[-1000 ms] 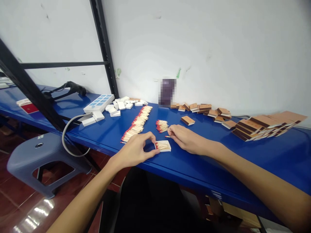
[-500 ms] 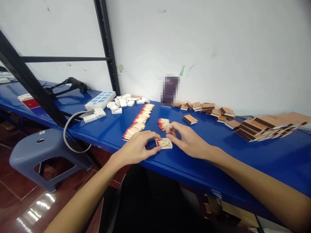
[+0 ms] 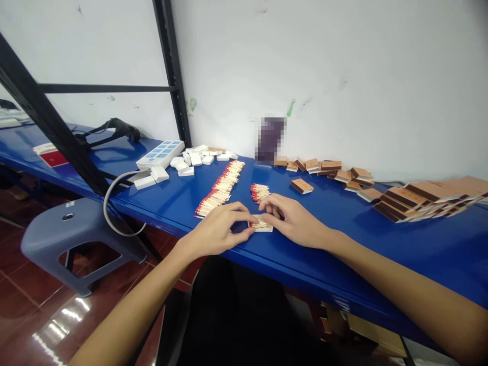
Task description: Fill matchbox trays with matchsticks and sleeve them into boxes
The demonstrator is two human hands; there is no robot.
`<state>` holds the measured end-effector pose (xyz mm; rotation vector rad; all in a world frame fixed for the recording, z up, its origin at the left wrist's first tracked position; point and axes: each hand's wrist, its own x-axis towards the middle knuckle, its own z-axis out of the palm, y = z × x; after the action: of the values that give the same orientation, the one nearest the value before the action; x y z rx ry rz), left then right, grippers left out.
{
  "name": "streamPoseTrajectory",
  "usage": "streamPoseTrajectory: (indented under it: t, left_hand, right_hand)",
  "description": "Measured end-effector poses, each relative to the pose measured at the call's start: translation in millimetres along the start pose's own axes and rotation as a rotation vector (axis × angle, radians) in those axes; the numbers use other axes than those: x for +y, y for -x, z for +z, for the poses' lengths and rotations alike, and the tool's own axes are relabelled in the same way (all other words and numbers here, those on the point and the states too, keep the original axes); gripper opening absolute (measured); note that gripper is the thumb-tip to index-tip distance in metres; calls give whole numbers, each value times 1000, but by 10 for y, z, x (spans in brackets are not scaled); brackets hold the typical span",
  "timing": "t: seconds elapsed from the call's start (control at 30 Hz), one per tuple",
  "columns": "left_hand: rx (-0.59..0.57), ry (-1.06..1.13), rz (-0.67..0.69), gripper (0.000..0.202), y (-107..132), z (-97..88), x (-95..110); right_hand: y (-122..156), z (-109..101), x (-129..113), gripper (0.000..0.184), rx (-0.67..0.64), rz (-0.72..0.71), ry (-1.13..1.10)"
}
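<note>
A small white matchbox tray (image 3: pixel 268 230) with matches (image 3: pixel 261 224) in it lies near the table's front edge. My left hand (image 3: pixel 213 230) grips its left end between thumb and fingers. From the right, my right hand (image 3: pixel 295 218) reaches over the tray, fingers curled and thumb at the matches; whether it pinches any is hidden. Just behind the tray is a small pile of red-tipped matches (image 3: pixel 260 192). A long row of matches (image 3: pixel 221 189) stretches back behind my left hand.
White empty trays (image 3: pixel 196 158) lie back left beside a power strip (image 3: pixel 162 154) with a grey cable. Brown matchboxes (image 3: pixel 302 186) are scattered along the wall, with a larger stack (image 3: pixel 407 201) at right. A black rack post (image 3: pixel 173 76) stands at left, above a stool (image 3: pixel 72 229).
My right hand has moved slightly down and left, its thumb and fingers now over the matches in the tray. My left hand keeps its hold. The view has shifted a little.
</note>
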<state>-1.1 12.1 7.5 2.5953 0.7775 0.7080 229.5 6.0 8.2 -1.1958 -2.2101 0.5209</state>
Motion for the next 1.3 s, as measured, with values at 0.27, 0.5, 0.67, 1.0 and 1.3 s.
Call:
streamPoseTrajectory:
  t: [0.27,0.5,0.67,1.0,1.3]
  left_hand:
    - [-51,-59,43,28,-3,-10,8]
    - [-51,-73,14,34,-5,0,10]
    - [-57,-38,17,33,-2,-20,27]
    - [-98,-57,28,31,10,-41,18]
    - [-99,-83,-6,34,-3,-30,29]
  right_hand:
    - [-57,-21,268,23,145,4,254]
    - [-70,-29,340,27,98,39,310]
    - [-74,-25,315,23,99,40,299]
    - [-77,-20,321,17,116,30,300]
    - [-79,-8,325,15,167,120,356]
